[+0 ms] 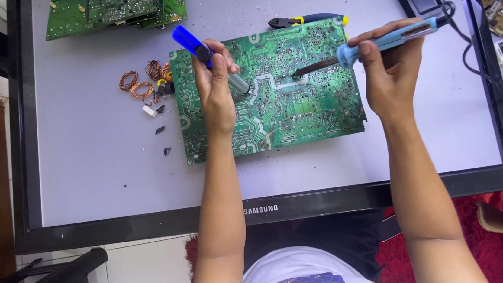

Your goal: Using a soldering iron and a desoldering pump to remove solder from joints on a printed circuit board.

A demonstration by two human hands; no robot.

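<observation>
Over the large green printed circuit board (271,88), solder side up, the left hand (215,90) grips a blue desoldering pump (211,60) nozzle-down. The right hand (391,68) clasps a light-blue soldering iron (370,46) slanted, its tip meeting the same joints.

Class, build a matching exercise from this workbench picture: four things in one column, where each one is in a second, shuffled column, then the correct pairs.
Things
1. soldering iron
2. blue desoldering pump
3. copper wire coils
4. stack of green boards

Places
A. far left corner of the grey surface
B. in the left hand
C. loose on the surface, left of the large circuit board
D. in the right hand, tip on the large board

Pairs: 1-D, 2-B, 3-C, 4-A
</observation>
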